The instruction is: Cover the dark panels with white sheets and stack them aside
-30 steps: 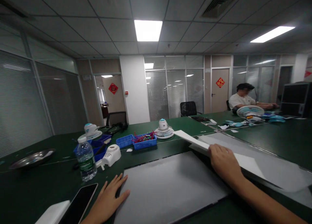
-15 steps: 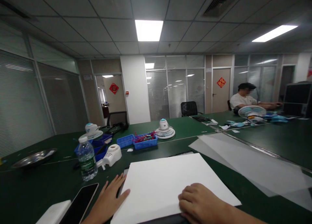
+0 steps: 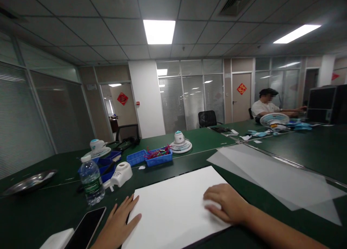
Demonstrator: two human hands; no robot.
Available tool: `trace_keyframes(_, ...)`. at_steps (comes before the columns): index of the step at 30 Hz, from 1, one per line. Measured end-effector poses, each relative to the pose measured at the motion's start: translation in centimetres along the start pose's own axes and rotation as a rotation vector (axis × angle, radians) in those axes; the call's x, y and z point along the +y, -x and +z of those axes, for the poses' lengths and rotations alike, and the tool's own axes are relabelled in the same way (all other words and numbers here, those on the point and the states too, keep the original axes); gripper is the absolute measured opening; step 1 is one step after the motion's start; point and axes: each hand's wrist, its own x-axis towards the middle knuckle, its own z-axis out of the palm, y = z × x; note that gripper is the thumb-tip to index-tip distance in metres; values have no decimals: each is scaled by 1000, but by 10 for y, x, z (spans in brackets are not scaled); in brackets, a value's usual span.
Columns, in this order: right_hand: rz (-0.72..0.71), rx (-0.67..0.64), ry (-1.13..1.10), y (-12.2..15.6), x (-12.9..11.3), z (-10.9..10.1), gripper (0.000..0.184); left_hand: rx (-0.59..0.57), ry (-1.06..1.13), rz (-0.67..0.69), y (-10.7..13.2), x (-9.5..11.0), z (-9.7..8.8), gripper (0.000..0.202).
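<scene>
A white sheet of paper (image 3: 170,209) lies on a thin dark board (image 3: 208,239), whose black edge shows along the near side. My left hand (image 3: 120,218) rests flat at the sheet's left edge, fingers spread and empty. Over the right part of the paper is my right hand (image 3: 225,202), its fingers loosely bent and the thumb apart, with nothing visible in it. Its fingertips are slightly blurred, so I cannot tell whether they touch the sheet. Left of my left hand are a phone (image 3: 86,227) and a white box-shaped item (image 3: 58,240).
A water bottle (image 3: 92,182) and a white plastic housing (image 3: 121,174) stand at left, near a metal tray (image 3: 29,182). Blue bins (image 3: 159,161) and a fan part (image 3: 180,144) sit farther back. Translucent sheets (image 3: 260,173) lie at right. A person (image 3: 267,106) sits beyond.
My right hand has moved up and away from the near edge of the paper, its fingers loosening. The sheet now sits more squarely over the board. My left hand stays at the left edge.
</scene>
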Motion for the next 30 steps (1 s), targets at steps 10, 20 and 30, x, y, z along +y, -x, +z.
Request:
trace_keyframes(10,686,4,230,12,71,11,47,9,24,-8,-1,-6,3,68)
trace_keyframes(20,966,13,319,40,143,-2,39,6,-51,-35,-1,-2,0,67)
trace_keyframes(30,1028,-95,321,54,156,2,35,10,-33,-16,1,-4,0,66)
